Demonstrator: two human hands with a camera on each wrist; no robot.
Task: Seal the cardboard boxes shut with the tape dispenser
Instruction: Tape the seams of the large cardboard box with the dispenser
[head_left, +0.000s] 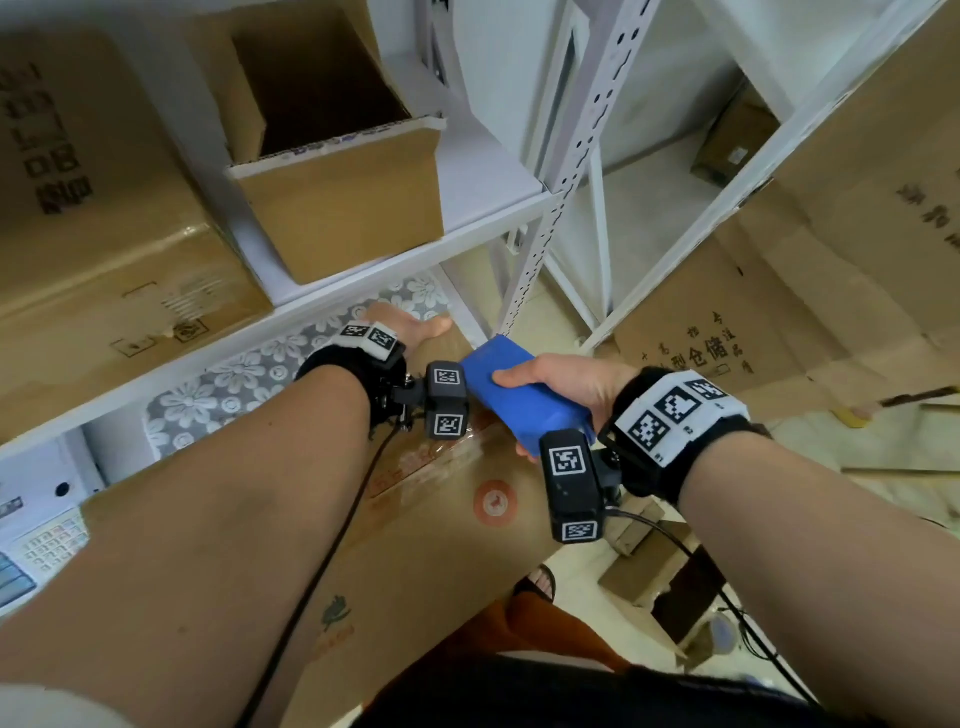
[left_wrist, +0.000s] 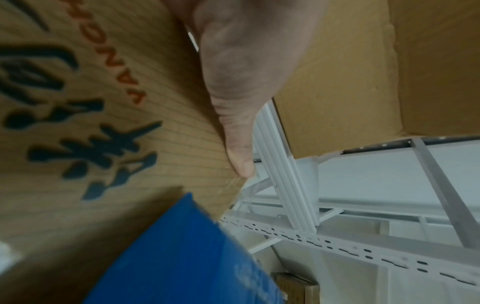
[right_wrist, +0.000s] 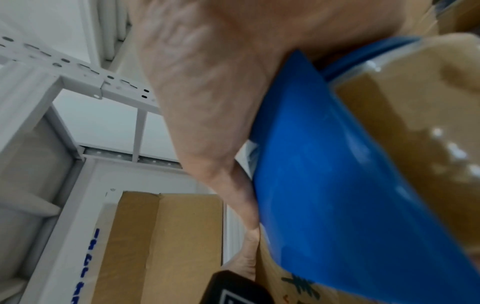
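A large brown cardboard box with red and dark print lies in front of me, partly under a white shelf. My right hand grips the blue tape dispenser and holds it against the box top near the far end. In the right wrist view the blue dispenser carries a roll of clear tape. My left hand lies flat on the far end of the box, thumb out. The left wrist view shows that thumb pressed on the printed box, with the dispenser close behind.
A white metal shelf rack stands right above and beyond the box. On the shelf sit an open box and a big closed box. Flattened cartons lean at the right, with scraps on the floor.
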